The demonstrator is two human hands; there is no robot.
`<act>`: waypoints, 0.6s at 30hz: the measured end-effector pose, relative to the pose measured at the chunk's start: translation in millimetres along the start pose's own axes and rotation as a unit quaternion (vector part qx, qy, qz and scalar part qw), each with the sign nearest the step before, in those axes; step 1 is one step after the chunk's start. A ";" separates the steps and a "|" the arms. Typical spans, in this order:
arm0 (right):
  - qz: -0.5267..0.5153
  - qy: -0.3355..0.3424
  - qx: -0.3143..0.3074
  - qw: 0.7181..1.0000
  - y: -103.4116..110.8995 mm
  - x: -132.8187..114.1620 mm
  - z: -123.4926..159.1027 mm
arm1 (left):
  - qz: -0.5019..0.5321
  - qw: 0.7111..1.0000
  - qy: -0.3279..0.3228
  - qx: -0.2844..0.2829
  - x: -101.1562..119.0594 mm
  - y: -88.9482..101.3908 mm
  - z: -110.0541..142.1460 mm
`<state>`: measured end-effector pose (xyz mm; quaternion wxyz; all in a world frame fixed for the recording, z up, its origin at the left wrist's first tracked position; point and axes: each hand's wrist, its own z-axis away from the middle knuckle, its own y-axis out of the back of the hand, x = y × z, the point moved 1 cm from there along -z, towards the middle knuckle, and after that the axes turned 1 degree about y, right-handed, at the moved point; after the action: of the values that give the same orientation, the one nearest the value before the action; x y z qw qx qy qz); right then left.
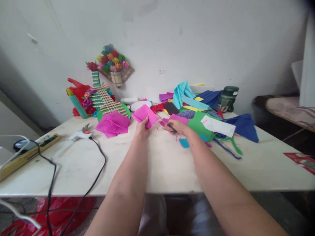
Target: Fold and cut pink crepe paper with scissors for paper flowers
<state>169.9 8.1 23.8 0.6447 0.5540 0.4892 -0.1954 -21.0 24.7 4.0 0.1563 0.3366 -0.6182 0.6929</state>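
My left hand (pixel 142 126) pinches a square of pink crepe paper (pixel 144 114), held up above the table with its flat side showing. In my right hand (pixel 175 127) is a pair of scissors (pixel 162 120), fingers wrapped round the dark handles. The blades point up and left towards the paper's right edge; whether they touch it I cannot tell. Left of my left hand lies a loose pile of pink paper sheets (pixel 113 124). Small pink scraps and a blue paper piece (pixel 184 143) lie near my right hand.
At the back left stands a green guitar-shaped craft (pixel 109 105) with paper flowers. A glue gun (pixel 81 134) and its cord lie left, near a power strip (pixel 46 141). Coloured paper, a phone (pixel 171 108) and a dark bottle (pixel 228 98) crowd the right back.
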 end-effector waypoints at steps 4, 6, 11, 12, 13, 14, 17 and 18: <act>0.004 0.009 -0.006 1.000 0.2 0.0 -0.1 | 0.003 1.000 -0.003 0.002 0.8 -1.3 1.8; 0.001 0.013 -0.009 1.000 0.0 1.3 -0.9 | 0.002 1.000 -0.001 0.007 1.4 -2.0 2.8; -0.004 0.019 -0.015 1.000 -1.1 7.6 -5.3 | -0.004 1.000 0.007 0.007 1.2 -3.1 4.3; -0.003 0.019 -0.016 1.000 -1.3 9.3 -6.5 | -0.003 1.000 0.008 0.004 1.0 -3.1 4.3; -0.002 0.019 -0.015 1.000 -1.6 10.9 -7.5 | -0.003 1.000 0.008 0.003 0.8 -3.0 4.2; -0.002 0.021 -0.014 1.000 -2.0 12.3 -8.4 | -0.003 1.000 0.009 0.003 0.5 -2.9 4.0; -0.009 0.029 -0.011 0.999 -2.9 14.3 -9.5 | -0.005 1.000 0.011 0.009 -0.2 -1.8 2.3; -0.014 0.025 -0.006 1.000 -3.1 14.5 -9.5 | -0.004 1.000 0.013 0.011 -0.5 -1.3 1.6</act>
<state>169.9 19.9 10.8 0.6328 0.5479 0.5140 -0.1875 -19.3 23.5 4.7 0.1632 0.3319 -0.6072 0.7032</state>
